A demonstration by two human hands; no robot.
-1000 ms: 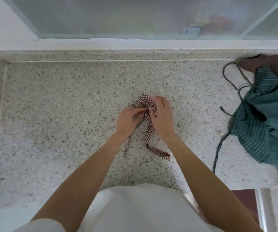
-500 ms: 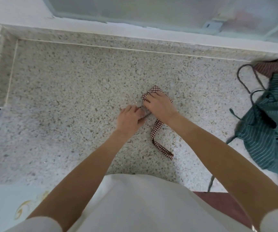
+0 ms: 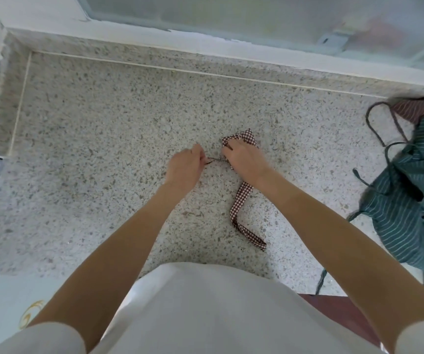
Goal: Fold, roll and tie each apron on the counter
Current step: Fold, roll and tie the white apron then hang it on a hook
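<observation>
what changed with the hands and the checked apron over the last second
The left hand has moved left, away from the right hand, pulling a strap end taut. The right hand still presses on the checked apron; the loose strap and green striped apron have not moved.

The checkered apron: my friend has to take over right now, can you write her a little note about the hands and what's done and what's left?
Left hand: pinches a thin strap end, pulled taut sideways.
Right hand: fingers curled over the rolled checkered apron, holding it on the counter.
The other strap trails loose toward the person.
Done: this apron looks folded and rolled; the tie is under way.
Left: finish the knot, then the green striped apron and the reddish-brown one heaped at the right.
</observation>
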